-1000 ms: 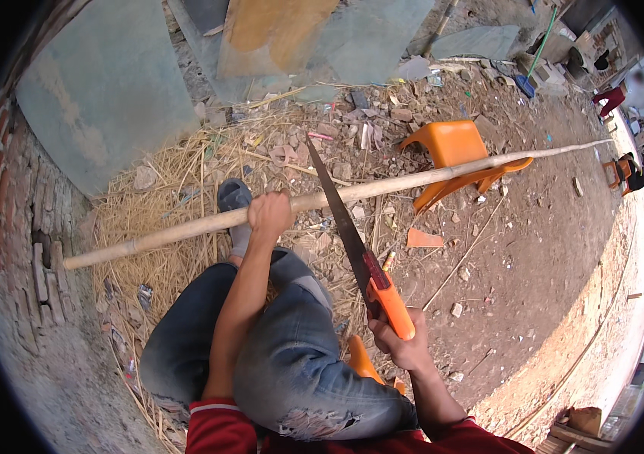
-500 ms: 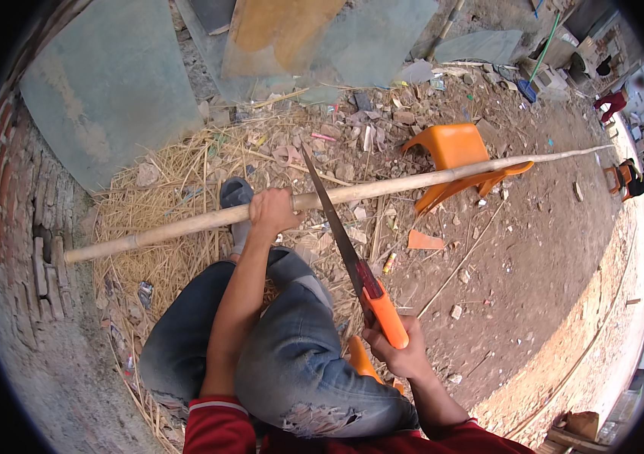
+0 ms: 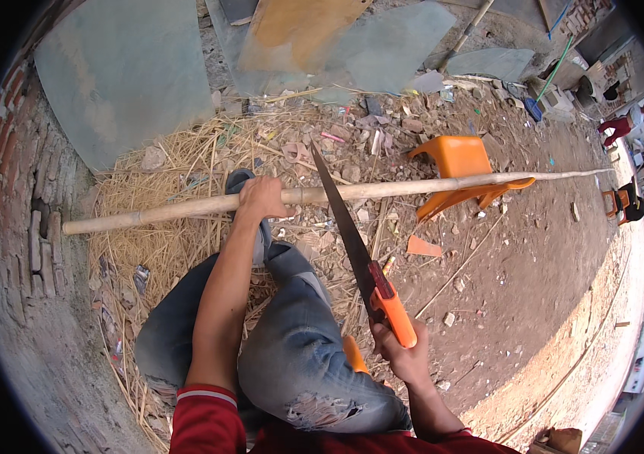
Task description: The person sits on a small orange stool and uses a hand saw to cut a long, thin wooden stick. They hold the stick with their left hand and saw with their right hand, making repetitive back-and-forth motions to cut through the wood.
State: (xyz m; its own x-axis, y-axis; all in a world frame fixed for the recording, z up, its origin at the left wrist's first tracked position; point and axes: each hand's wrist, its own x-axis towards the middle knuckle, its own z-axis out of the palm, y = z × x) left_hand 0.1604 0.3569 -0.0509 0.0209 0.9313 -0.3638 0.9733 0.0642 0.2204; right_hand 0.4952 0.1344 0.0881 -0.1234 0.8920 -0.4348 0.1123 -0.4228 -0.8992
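A long pale bamboo pole (image 3: pixel 413 186) lies level across the view, from the brick wall on the left to an orange plastic chair (image 3: pixel 458 163) on the right. My left hand (image 3: pixel 261 198) grips the pole near its middle. My right hand (image 3: pixel 397 352) holds a handsaw (image 3: pixel 352 238) by its orange handle. The dark blade crosses the pole just right of my left hand, with its tip past the pole. My knees in blue jeans are below the pole.
Dry straw (image 3: pixel 163 242) and rubble cover the ground under the pole. A brick wall (image 3: pixel 19 227) runs along the left. Flat grey sheets (image 3: pixel 125 68) lean at the back. Bare dirt (image 3: pixel 534 287) stretches to the right. A person in red (image 3: pixel 617 125) stands far right.
The saw has slid along its length across the pole, back and then forward. My left hand keeps its grip on the pole.
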